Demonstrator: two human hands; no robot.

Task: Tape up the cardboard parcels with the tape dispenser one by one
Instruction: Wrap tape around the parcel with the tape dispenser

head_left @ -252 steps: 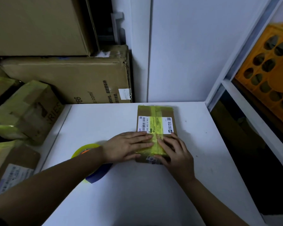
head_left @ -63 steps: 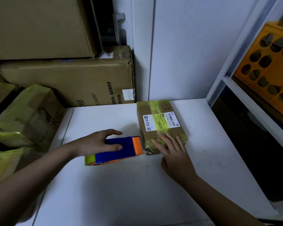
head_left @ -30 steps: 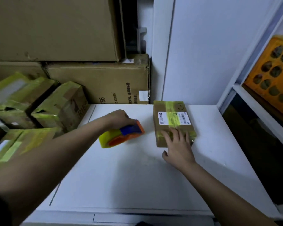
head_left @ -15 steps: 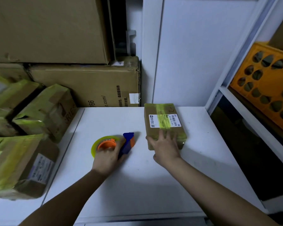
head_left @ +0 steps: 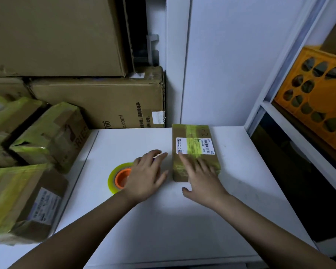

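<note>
L hand (head_left: pixel 145 177) off dispenser (head_left: pixel 117 177) — parcel (head_left: pixel 194 150) lengthwise.

tape dispenser (head_left: pixel 119 177): right part hidden under left hand (head_left: pixel 146 176) | label (head_left: pixel 195 146): print too small to read

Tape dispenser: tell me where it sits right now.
In the head view the tape dispenser lies on the white table, left of the parcel, partly under the left hand.
</note>
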